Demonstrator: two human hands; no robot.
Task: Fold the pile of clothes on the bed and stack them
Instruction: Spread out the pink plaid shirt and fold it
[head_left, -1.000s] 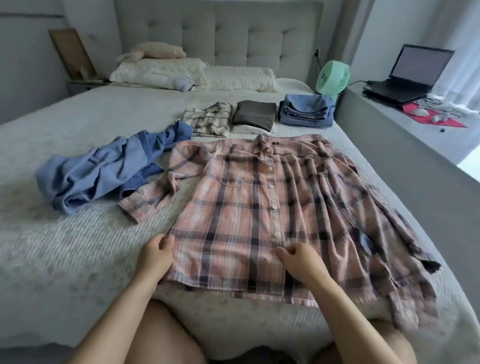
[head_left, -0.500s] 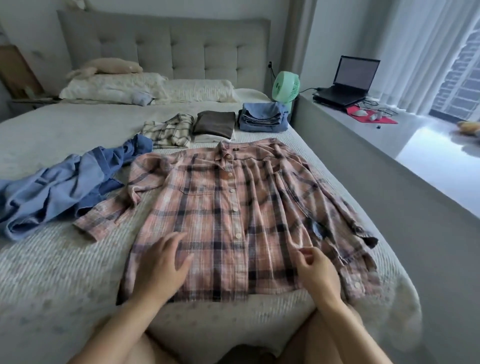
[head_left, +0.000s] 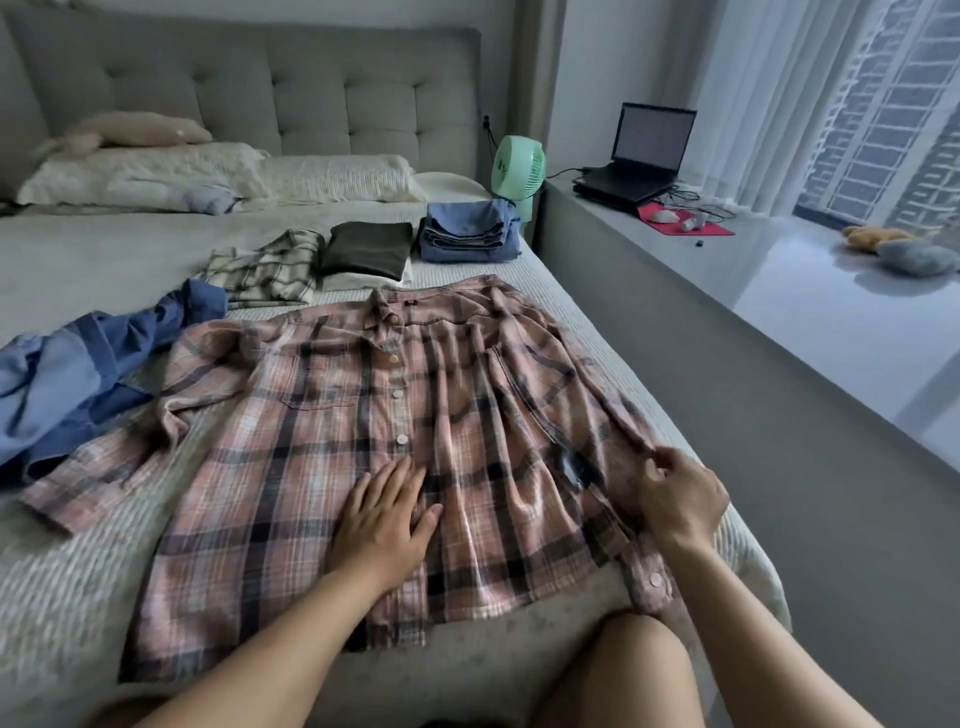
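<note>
Both hands are on the pink plaid shirt (head_left: 395, 415), which lies face up and buttoned on the bed (head_left: 93, 587), collar toward twelve o'clock. The left hand (head_left: 384, 519) rests flat on the front panel near the hem, fingers straight and spread, pressing the cloth down. The right hand (head_left: 680, 499), at three o'clock from it, pinches the shirt's right sleeve (head_left: 613, 415) near the cuff, fingers curled round the fabric. The other sleeve trails off toward nine o'clock.

By my reading, this shirt is only laid out and smoothed; no fold has been made in it yet, and bringing the sleeve across the body looks like the first one.

At ten o'clock a blue garment (head_left: 78, 384) lies crumpled and unfolded, so it is left to do. Toward twelve o'clock sit a cream plaid garment (head_left: 265, 270), loosely folded, a dark brown folded piece (head_left: 366, 249) on something pale, and a neat stack of blue clothes (head_left: 467, 231). Those three look finished, though they lie side by side, not in one stack. So roughly half or more seems done.
</note>
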